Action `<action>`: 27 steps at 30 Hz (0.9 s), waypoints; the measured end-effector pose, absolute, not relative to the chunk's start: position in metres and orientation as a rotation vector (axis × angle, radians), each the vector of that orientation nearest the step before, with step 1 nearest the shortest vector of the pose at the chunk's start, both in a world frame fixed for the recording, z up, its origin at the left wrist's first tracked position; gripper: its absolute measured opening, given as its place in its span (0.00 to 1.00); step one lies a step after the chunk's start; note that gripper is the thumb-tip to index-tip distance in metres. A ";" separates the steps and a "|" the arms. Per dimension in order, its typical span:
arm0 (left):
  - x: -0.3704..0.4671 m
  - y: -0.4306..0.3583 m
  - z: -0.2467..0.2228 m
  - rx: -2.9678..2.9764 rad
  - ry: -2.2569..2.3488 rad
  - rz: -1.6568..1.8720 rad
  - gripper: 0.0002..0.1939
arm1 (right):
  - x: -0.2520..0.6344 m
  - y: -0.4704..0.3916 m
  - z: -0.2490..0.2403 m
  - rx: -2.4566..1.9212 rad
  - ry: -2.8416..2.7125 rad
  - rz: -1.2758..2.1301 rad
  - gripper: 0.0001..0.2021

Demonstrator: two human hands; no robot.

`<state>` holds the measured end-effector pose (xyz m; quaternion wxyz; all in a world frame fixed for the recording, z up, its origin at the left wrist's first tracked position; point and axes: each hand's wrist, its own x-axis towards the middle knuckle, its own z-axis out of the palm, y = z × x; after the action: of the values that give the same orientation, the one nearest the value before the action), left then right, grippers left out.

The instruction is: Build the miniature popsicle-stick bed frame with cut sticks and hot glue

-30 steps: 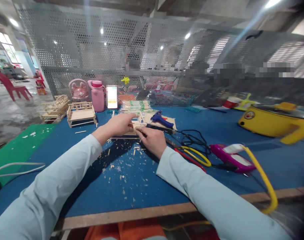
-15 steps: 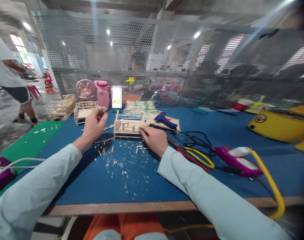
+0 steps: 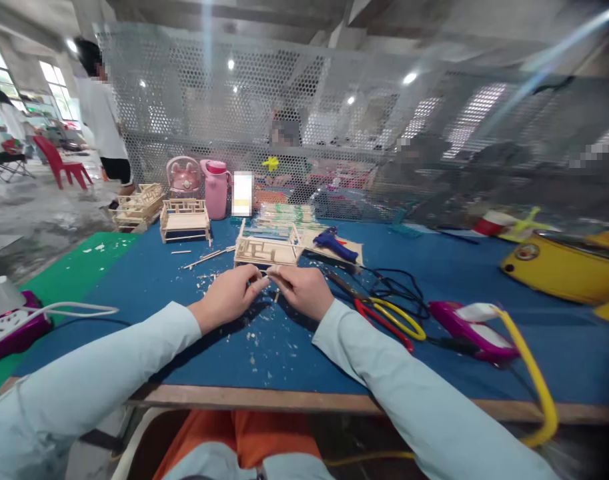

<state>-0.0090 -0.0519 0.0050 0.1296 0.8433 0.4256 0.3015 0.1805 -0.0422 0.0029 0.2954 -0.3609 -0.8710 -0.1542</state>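
My left hand (image 3: 230, 297) and my right hand (image 3: 307, 291) meet close together over the blue table, both with fingers pinched. Whatever lies between their fingertips is too small to make out. Just beyond them stands a small wooden stick model (image 3: 279, 255), a frame with a railing and tall corner posts; my hands partly hide its front edge. Loose thin sticks (image 3: 215, 255) lie to its left, and scraps of wood are scattered around my hands. A blue glue gun (image 3: 337, 245) rests on a board right of the model.
Two similar stick models (image 3: 185, 221) stand at the back left, near a pink bottle (image 3: 215, 192) and a lit phone (image 3: 243, 193). Red- and yellow-handled tools (image 3: 394, 319), black cable and a purple power strip (image 3: 477, 331) lie right. A perforated metal screen (image 3: 344, 140) rises behind.
My left hand has come down and right to meet my right hand. My right hand has left the model's right end and moved slightly nearer me. My view has shifted left.
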 end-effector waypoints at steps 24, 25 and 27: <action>-0.023 -0.024 -0.005 2.550 1.411 0.945 0.15 | 0.162 -0.018 0.005 -1.450 -1.815 0.349 0.20; -0.022 -0.025 -0.005 2.550 1.402 0.946 0.15 | 0.162 -0.018 0.005 -1.452 -1.816 0.359 0.20; -0.022 -0.025 -0.006 2.545 1.384 0.952 0.15 | 0.163 -0.018 0.006 -1.447 -1.813 0.389 0.20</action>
<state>-0.0215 -0.0253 -0.0057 0.0460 0.8337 0.4533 0.3119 0.1631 -0.0178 0.0059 0.3846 -0.5678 -0.7116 0.1525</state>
